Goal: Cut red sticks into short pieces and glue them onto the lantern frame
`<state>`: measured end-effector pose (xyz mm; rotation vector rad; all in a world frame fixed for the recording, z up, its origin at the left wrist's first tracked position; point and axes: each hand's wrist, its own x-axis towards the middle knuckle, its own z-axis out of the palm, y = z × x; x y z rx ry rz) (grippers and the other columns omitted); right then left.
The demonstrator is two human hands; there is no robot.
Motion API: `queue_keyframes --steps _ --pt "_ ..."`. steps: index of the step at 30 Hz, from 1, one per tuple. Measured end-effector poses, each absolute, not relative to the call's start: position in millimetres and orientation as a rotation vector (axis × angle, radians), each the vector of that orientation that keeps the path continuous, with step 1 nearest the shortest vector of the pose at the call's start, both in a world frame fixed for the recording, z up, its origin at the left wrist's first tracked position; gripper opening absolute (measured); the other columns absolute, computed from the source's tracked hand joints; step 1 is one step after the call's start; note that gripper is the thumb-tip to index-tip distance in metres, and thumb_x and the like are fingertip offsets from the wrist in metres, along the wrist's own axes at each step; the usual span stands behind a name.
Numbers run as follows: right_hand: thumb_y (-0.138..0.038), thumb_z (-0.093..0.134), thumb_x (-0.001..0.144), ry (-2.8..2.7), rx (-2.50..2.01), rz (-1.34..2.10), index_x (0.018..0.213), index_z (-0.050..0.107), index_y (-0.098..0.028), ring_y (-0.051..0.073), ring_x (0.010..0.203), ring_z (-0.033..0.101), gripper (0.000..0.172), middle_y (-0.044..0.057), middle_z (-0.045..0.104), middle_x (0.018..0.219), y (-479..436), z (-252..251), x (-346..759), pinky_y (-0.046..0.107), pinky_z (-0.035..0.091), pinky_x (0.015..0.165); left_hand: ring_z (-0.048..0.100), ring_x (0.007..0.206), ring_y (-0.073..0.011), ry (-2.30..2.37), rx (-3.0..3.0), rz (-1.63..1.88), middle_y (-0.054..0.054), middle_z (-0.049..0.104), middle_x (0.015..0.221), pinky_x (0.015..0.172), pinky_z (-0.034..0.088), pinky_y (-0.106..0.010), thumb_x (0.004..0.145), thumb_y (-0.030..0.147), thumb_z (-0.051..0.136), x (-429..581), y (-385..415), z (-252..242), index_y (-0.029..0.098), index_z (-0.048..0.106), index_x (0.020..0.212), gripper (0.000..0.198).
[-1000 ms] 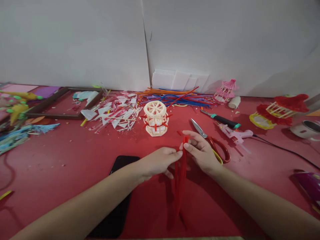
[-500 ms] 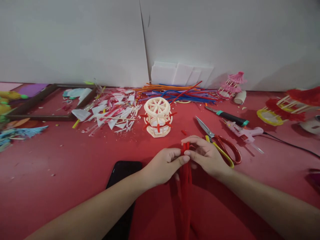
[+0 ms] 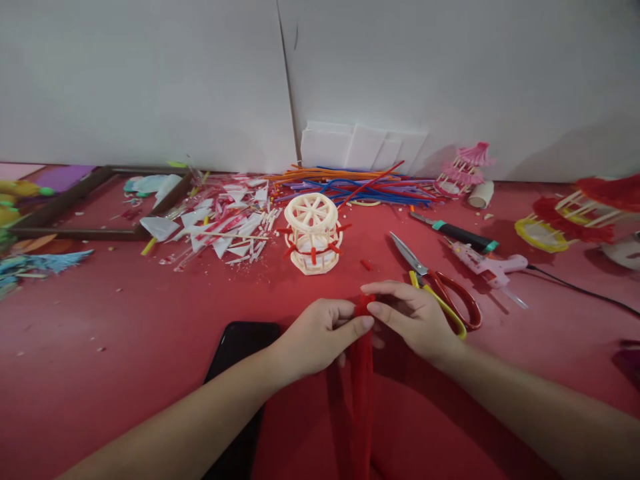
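A bundle of red pipe cleaners (image 3: 362,387) hangs down from between my hands, its upper ends level at the top. My left hand (image 3: 325,337) pinches the bundle near that end, thumb in front. At the tip, the thumb and forefinger of my right hand (image 3: 413,317) close on the same bundle; its other fingers are partly hidden. Beyond my hands stands a cream, wheel-topped lantern-like frame (image 3: 313,233) with short red pieces sticking out around its middle. A small red offcut (image 3: 367,265) lies between the frame and my right hand.
Scissors (image 3: 440,280), a craft knife (image 3: 455,232) and a corded glue gun (image 3: 493,263) lie to the right. A black phone (image 3: 245,340) sits by my left forearm. Coloured pipe cleaners (image 3: 350,187), white scraps (image 3: 230,223) and a brown frame (image 3: 75,235) line the back.
Both hands and the red bundle have shifted slightly left and down. The bundle's top ends show less above my fingers. My grip stays on it.
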<state>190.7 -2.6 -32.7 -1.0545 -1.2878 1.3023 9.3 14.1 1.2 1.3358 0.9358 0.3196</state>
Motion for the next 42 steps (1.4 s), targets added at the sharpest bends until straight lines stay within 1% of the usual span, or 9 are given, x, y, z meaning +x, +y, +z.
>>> queue_keyframes --steps 7,16,19,22,27,31,35,39,42 --pt "-0.028 0.080 0.072 -1.223 -1.113 1.214 0.093 0.076 -0.024 0.014 0.070 0.071 0.022 0.001 0.076 0.078 -0.9 -32.6 190.5 0.025 0.060 0.066 0.052 0.042 -0.0061 0.890 1.324 0.353 -0.011 0.078 0.091 0.043 0.040 -0.018 0.090 0.042 0.054 6.6 14.9 -0.7 0.012 0.067 0.089 0.033" --pt "-0.036 0.082 0.069 -1.241 -1.142 1.239 0.082 0.075 -0.021 0.014 0.062 0.068 0.022 0.002 0.073 0.073 -1.3 -30.4 188.7 0.025 0.058 0.057 0.048 0.042 -0.0039 0.976 1.414 0.294 -0.007 0.077 0.089 0.043 0.036 -0.017 0.093 0.040 0.051 7.7 14.5 1.9 0.012 0.070 0.094 0.034" --pt "-0.038 0.081 0.071 -1.220 -1.155 1.257 0.087 0.074 -0.021 0.012 0.058 0.064 0.024 0.000 0.069 0.073 -1.5 -31.5 188.5 0.023 0.056 0.051 0.049 0.042 -0.0043 0.985 1.430 0.274 -0.007 0.077 0.092 0.043 0.037 -0.018 0.093 0.039 0.049 8.3 14.6 3.0 0.012 0.071 0.092 0.034" --pt "-0.039 0.078 0.075 -1.265 -1.104 1.332 0.102 0.074 -0.024 0.009 0.056 0.061 0.031 -0.001 0.064 0.078 -0.7 -32.5 190.4 0.022 0.053 0.049 0.048 0.042 -0.0049 0.971 1.444 0.260 -0.007 0.078 0.091 0.043 0.037 -0.018 0.092 0.038 0.050 8.5 15.1 3.6 0.013 0.071 0.089 0.033" --pt "-0.037 0.074 0.081 -1.473 -1.060 1.294 0.103 0.077 -0.026 0.009 0.064 0.061 0.025 0.001 0.063 0.081 2.8 -31.9 193.7 0.024 0.055 0.062 0.048 0.043 -0.0056 0.917 1.428 0.259 -0.009 0.078 0.093 0.045 0.038 -0.019 0.093 0.041 0.049 7.7 15.6 2.1 0.012 0.070 0.092 0.035" --pt "-0.039 0.073 0.081 -1.371 -1.054 1.292 0.097 0.079 -0.030 0.010 0.063 0.059 0.019 0.002 0.062 0.084 1.1 -30.2 192.3 0.021 0.052 0.050 0.053 0.052 -0.0090 0.877 1.409 0.342 -0.008 0.076 0.088 0.055 0.046 -0.023 0.094 0.048 0.048 6.8 15.0 -0.9 0.013 0.071 0.094 0.043" --pt "-0.039 0.076 0.078 -1.329 -1.050 1.339 0.092 0.080 -0.031 0.011 0.071 0.059 0.016 0.004 0.059 0.091 -1.9 -28.9 191.1 0.020 0.054 0.051 0.059 0.071 -0.0137 0.820 1.422 0.469 -0.004 0.072 0.080 0.074 0.049 -0.026 0.094 0.048 0.048 7.1 13.7 -2.9 0.015 0.073 0.090 0.041" --pt "-0.036 0.075 0.079 -1.299 -0.978 1.413 0.095 0.079 -0.032 0.009 0.069 0.056 0.017 0.002 0.054 0.096 -2.2 -30.1 190.6 0.019 0.054 0.052 0.049 0.058 -0.0105 0.856 1.405 0.454 -0.002 0.066 0.069 0.060 0.041 -0.023 0.092 0.053 0.049 7.0 13.9 -4.9 0.014 0.074 0.093 0.046" --pt "-0.035 0.073 0.082 -1.290 -0.945 1.441 0.099 0.078 -0.031 0.007 0.064 0.056 0.019 0.002 0.055 0.095 -2.6 -30.5 188.6 0.018 0.052 0.050 0.042 0.053 -0.0085 0.878 1.382 0.407 -0.005 0.070 0.075 0.053 0.036 -0.022 0.090 0.056 0.051 6.0 15.3 -5.6 0.012 0.072 0.091 0.049"
